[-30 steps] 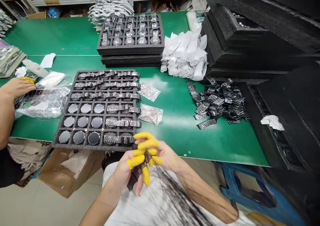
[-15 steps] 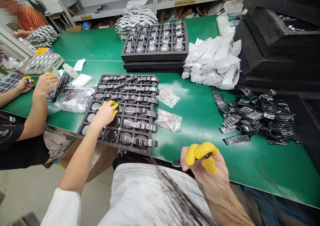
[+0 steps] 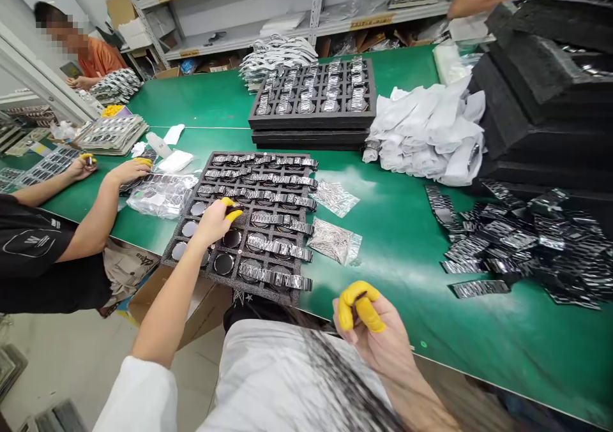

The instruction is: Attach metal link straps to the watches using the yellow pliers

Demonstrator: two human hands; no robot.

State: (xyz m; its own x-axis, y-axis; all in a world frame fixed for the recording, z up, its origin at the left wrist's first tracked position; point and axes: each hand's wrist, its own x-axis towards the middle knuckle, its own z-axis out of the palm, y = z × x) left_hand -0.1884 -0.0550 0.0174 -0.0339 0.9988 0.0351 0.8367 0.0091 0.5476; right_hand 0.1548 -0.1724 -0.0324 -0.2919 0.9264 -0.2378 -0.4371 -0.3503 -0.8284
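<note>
A dark foam tray [image 3: 165, 258] holds round watch heads, several of them with black link bands laid across. Over its left part reaches my left hand [image 3: 214, 223], yellow finger cots on thumb and forefinger, pinching a dark watch head [image 3: 234, 208] in its compartment. Bare watch heads such as a black-faced one [image 3: 223, 264] lie in the compartments nearby. My right hand [image 3: 371, 320], also in yellow finger cots, is curled closed above the table's front edge. A bit of something slim and dark shows between its fingers; most of it is hidden.
Two bags of small metal pins [image 3: 334, 240] lie right of the tray. Further right are loose black watch bands [image 3: 507, 234] and white-wrapped pieces [image 3: 426, 132]. Filled foam trays [image 3: 311, 123] stand behind. A co-worker's hand [image 3: 129, 170] works at the left.
The view has shifted, so the table sits further right and lower. My right hand has come closer to the tray and turned. My left hand stays at the same part of the tray.
</note>
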